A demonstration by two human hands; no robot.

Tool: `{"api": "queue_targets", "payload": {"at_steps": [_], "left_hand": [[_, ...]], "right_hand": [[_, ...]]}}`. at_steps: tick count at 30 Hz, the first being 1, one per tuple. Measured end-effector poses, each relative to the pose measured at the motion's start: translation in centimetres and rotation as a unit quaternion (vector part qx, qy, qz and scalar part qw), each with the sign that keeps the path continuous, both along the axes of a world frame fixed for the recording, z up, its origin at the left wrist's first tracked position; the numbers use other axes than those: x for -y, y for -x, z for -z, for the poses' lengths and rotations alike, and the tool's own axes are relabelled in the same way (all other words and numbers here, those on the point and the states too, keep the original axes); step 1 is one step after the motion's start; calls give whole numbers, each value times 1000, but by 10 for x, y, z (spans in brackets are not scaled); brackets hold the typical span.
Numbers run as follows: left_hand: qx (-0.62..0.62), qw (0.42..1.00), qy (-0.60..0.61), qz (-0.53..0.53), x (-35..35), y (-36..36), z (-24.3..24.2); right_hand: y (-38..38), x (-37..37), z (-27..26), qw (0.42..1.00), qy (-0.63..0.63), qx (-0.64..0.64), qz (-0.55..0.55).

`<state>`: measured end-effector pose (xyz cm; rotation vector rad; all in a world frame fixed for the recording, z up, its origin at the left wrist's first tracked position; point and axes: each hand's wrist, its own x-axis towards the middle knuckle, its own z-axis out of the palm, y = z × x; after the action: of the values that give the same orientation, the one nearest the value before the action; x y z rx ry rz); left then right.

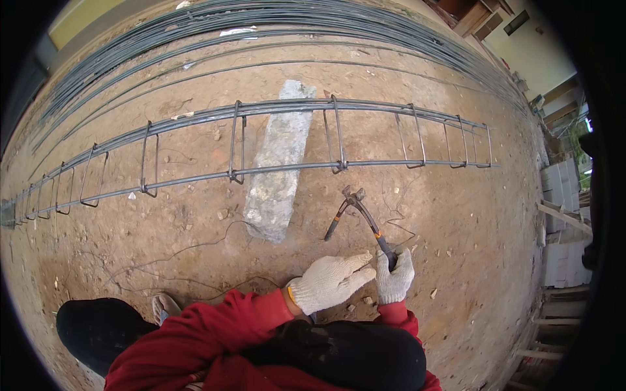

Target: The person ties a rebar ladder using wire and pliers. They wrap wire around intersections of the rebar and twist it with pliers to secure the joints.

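Observation:
My right hand, in a white knit glove, grips one handle of steel pincers with black and orange grips. The handles are spread, and the other one points free to the left. Beside it, my gloved left hand pinches a thin tie wire between thumb and fingers. This bent wire also passes by my right hand and rises to the right of the pincers. Beyond the tool lies a rebar cage of long bars and rectangular stirrups, crossing over a rough concrete block.
Many long rebars lie along the far side of the dirt ground. Loose wire curls across the ground at left, near my sandalled foot. Timber and boards stand at the right edge.

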<state>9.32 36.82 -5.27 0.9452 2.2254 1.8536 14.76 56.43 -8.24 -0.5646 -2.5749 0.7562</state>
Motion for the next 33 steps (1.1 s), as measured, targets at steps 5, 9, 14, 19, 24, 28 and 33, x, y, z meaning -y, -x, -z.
{"api": "queue_targets", "payload": {"at_steps": [5,9,14,19,24,28,33], "left_hand": [[183,964,-192,-21,26,-2,-24],[133,915,-295,-241,33,22,-31],[185,855,-375,-306,54,54,-23],[165,886,-317,-295,68,55,-22],[180,880,-332,-289,82,56,-31],[145,891,-321,-288,83,49,-32],[181,896,-305,-267,72,37,-29]], "right_hand": [[17,-8,6,990,-15,114,-85],[78,16,-19,964,-179,-100,-167],[157,58,-36,917,-320,-194,-137],[179,52,-26,937,-246,-119,-218],[178,51,-29,921,-303,-84,-229],[147,56,-31,947,-171,-229,-147],[137,71,-5,975,-91,-150,-137]]}}
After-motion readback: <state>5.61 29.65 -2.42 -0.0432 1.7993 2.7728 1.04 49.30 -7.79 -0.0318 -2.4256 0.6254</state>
